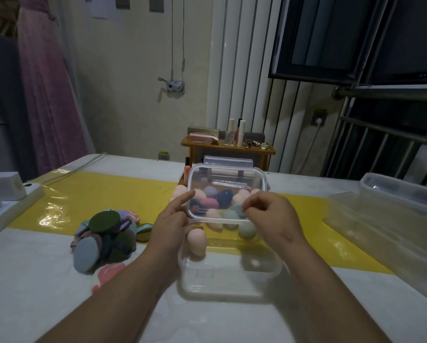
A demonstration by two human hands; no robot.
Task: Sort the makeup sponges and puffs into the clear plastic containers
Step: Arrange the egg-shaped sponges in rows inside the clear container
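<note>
1. Clear plastic was what both hands held: the clear lid (228,174) hung tilted in the air, above the open container (232,290) that stood on the table (46,280) in front of the person.
2. The left hand (163,226) pinched the lid at its left lower corner, with the index finger lying almost straight along the edge. The right hand (269,214) had its fingers curled and gripped the near edge of the lid.
3. Inside the open container, at its far side, a peach sponge (196,241) stood upright and a pale green sponge (247,230) lay near it, as far as I could tell through the plastic.
4. The loose sponges (179,190) lay in a group on the yellow strip (96,194) behind the lid, most of them seen through it. The puffs (106,236) were heaped to the left, well apart from the container. A second container (393,219) waited at the right.
5. I judged the sponges to be very light and soft; they would squash under a hard pinch and could roll, so a gentle hold around the thick belly seemed best.
6. The puffs looked flat and bendy, and easy to take by the rim or by the ribbon loop.
7. The lid looked stiff but smooth, so holding it by the edges seemed right.
</note>
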